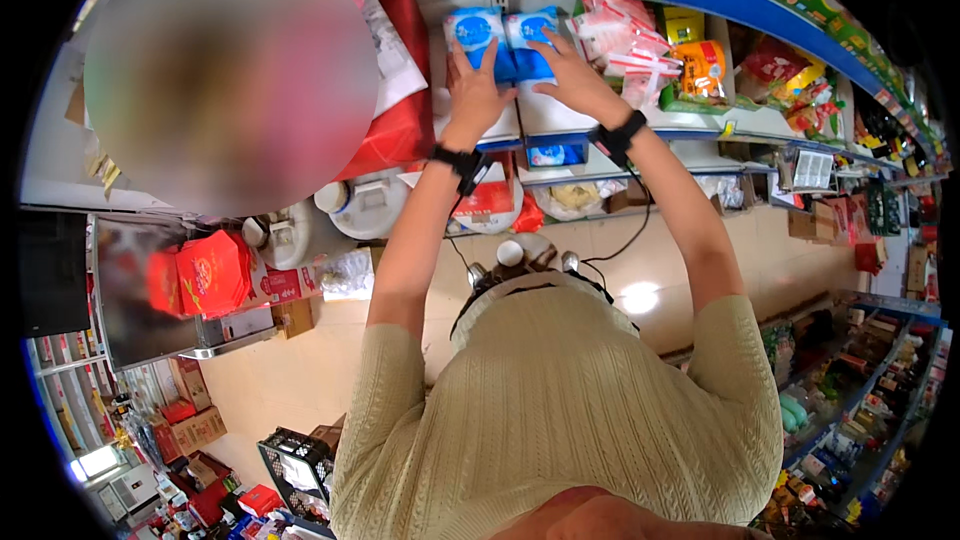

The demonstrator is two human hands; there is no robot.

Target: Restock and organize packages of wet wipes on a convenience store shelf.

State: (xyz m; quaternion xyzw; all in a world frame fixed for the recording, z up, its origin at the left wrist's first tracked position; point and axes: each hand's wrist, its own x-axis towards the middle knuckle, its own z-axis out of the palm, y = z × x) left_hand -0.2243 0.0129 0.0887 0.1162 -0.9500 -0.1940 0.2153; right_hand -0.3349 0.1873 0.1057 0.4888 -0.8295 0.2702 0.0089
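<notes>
Two blue-and-white soft packets stand side by side at the back of a white shelf (pixel 560 120). My left hand (pixel 475 100) lies against the front of the left blue packet (pixel 472 26), its fingers spread. With fingers apart too, my right hand (pixel 580 82) touches the right blue packet (pixel 530 24). Neither hand is wrapped round a packet. Black bands with small devices sit on both my wrists, and a cable hangs from the right one.
Pink-and-white bags (pixel 620 30) and an orange packet (pixel 703 67) lie right of my hands. A red box (pixel 405 130) borders them on the left. Below are another blue packet (pixel 556 155) and white jugs (pixel 368 205). A blurred round patch covers the upper left.
</notes>
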